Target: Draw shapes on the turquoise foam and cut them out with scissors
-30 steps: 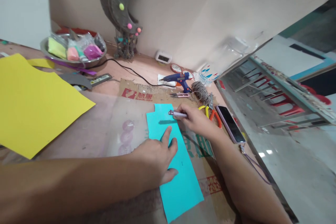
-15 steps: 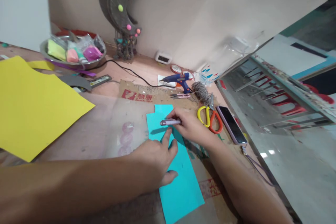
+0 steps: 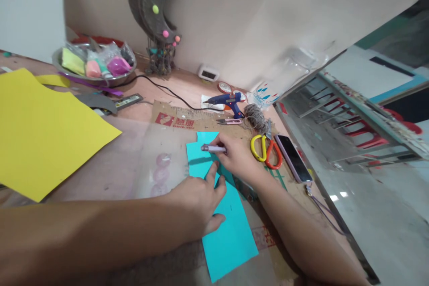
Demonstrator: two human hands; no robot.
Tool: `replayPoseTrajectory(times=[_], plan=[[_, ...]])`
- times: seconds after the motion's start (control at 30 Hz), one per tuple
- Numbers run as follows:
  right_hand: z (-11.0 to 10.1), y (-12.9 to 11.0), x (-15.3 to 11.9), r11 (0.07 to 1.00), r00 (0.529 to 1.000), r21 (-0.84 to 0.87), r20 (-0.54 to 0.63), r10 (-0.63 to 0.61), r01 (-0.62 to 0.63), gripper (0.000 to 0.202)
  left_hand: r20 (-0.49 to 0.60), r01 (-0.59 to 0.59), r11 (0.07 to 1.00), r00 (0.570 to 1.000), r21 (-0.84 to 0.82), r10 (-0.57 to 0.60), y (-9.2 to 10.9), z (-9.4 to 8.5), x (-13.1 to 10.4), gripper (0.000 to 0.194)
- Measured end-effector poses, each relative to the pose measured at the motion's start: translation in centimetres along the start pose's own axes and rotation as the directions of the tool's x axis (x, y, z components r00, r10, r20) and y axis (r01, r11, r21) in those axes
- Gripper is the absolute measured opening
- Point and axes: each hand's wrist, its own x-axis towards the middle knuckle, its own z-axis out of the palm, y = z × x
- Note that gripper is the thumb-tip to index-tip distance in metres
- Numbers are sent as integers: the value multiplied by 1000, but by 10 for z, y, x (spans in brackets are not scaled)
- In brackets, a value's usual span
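Observation:
A turquoise sheet of paper [image 3: 231, 232] lies on the table with a notch at its upper left corner. My left hand [image 3: 201, 201] rests on the paper's middle, fingers spread and pressing on it. Near the paper's top edge, my right hand [image 3: 231, 154] is closed around a light purple pen [image 3: 213, 148]. The pen's tip is hidden behind my fingers. Yellow-and-orange-handled scissors [image 3: 266, 149] lie to the right of my right hand.
Yellow paper [image 3: 50, 134] is at left, below a metal bowl [image 3: 94, 81] of coloured packets. A blue glue gun [image 3: 228, 100], pink snips [image 3: 231, 121], grey twine [image 3: 256, 118] and a phone [image 3: 294, 158] lie behind and right. A moon ornament [image 3: 152, 9] stands by the wall.
My right hand and the pen have moved slightly up and left over the turquoise paper. My left hand keeps its place on it. The view has shifted slightly.

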Motion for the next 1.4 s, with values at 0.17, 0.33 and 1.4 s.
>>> replayPoseTrajectory(times=[0.17, 0.33, 1.4], plan=[[2, 5, 5, 991, 990, 129, -138, -18, 36, 11, -7, 9, 1000, 1000, 7, -9, 0, -2, -1, 75], [-14, 19, 1, 966, 969, 250, -212, 128, -73, 8, 12, 4, 1000, 1000, 15, -4, -1, -1, -2, 77], [-2, 18, -5, 999, 998, 3, -43, 37, -37, 8, 18, 9, 1000, 1000, -2, -9, -2, -3, -3, 75]])
